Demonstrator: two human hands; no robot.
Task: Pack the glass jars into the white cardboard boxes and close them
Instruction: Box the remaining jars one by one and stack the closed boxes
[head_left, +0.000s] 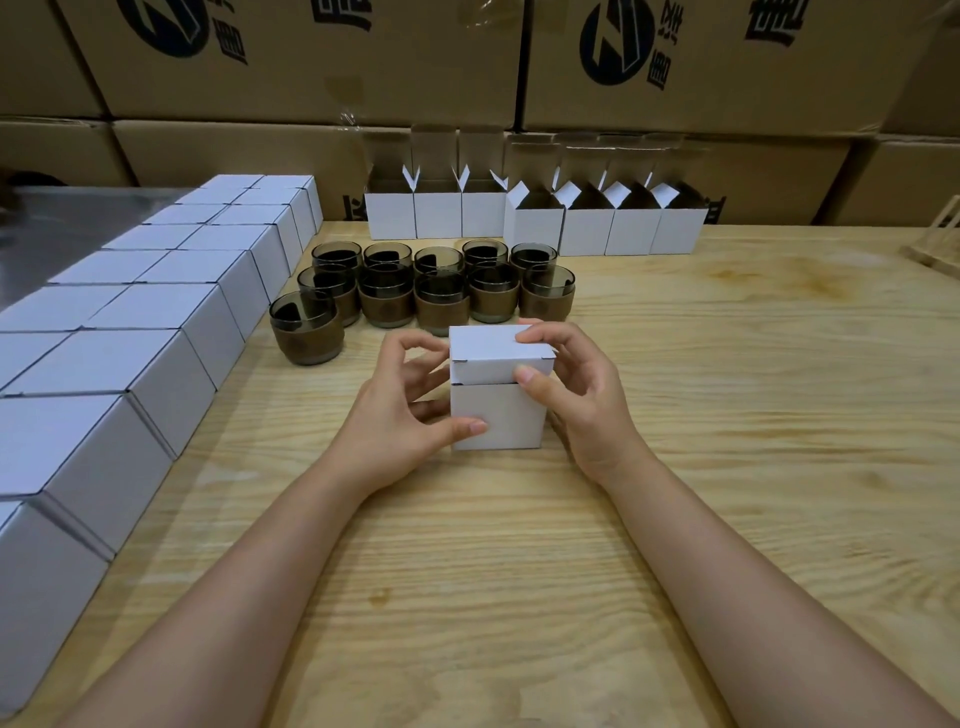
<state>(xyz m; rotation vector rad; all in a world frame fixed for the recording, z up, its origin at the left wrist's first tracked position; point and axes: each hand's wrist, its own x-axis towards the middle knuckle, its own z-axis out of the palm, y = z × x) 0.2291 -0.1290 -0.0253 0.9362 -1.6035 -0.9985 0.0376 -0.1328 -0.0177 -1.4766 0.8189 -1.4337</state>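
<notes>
Head view: cartons (311, 78) fill the back, stacked as a wall; tops and sides cut off by the frame, print on them only partly legible. Table (727, 441) is pale wood, runs out of frame R and bottom. Shut boxes (156, 364) sit along the L side, two abreast, from back to near corner; nearest ones cut off by L and bottom edge, so no count possible. Grey metal sheet (62, 223) beyond them, far L, blurred. Open boxes (540, 228), seven in a row at the back edge w/ flaps up; insides dark, contents can't be made out. Rack (935, 234) of wood at far R, mostly out of frame. Jars (441, 296), smoky glass w/ brown bands, stand mid-table in two rows of five plus one nearer on the L; back row partly hidden by the front row. Box (498, 415) stands upright just in front of the jars, lid folded down, front flap lying over the front wall; inside hidden. L hand (395, 410) grasps box: thumb on lower front, fingers curled at L side. R hand (576, 395) grasps box too: thumb on front flap, forefinger on top; other fingers behind, unseen.
</notes>
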